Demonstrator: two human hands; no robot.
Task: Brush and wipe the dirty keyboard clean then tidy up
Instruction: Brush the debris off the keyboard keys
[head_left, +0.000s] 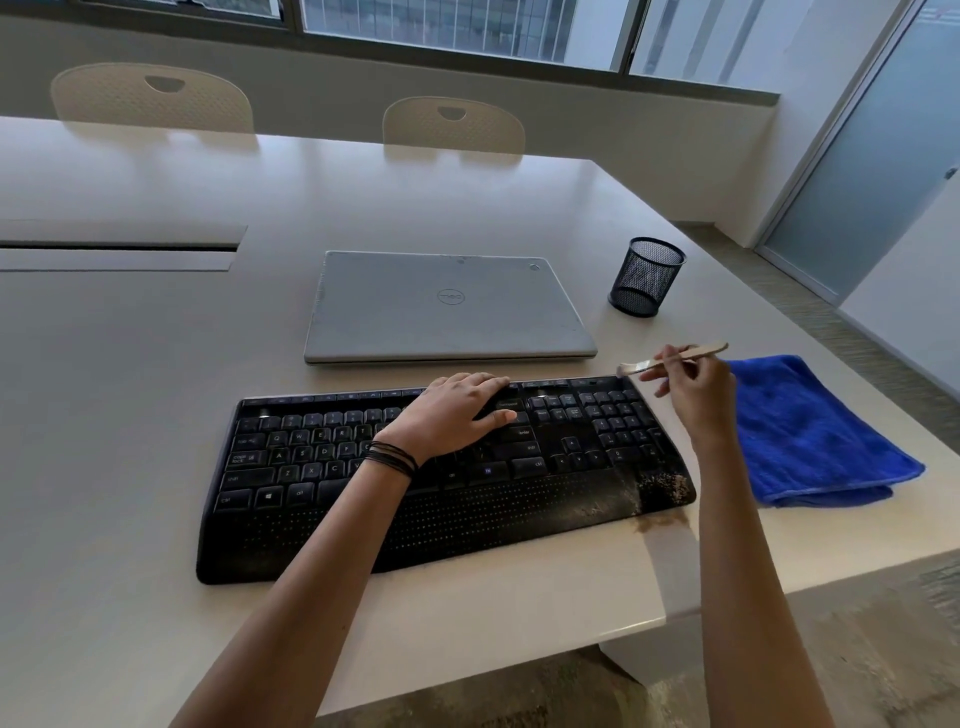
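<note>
Black keyboard (363, 483) flat on the surface (130, 389), near the front edge. Left hand (457, 410) spread on the keys, fingers straight. Right hand (696, 400) above the keyboard's 2 o'clock corner, pinching a small brush (701, 350), bristles toward 9 o'clock. Brown crumbs (665, 488) at 4 o'clock. Blue cloth (810, 431) at 3 o'clock, closed laptop (447, 306) at 12, mesh cup (645, 277) at 1.

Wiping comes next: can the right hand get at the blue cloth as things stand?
Probably yes: the blue cloth lies just beside the right hand with nothing between them, though that hand holds the brush and would likely need to free itself first.
</note>
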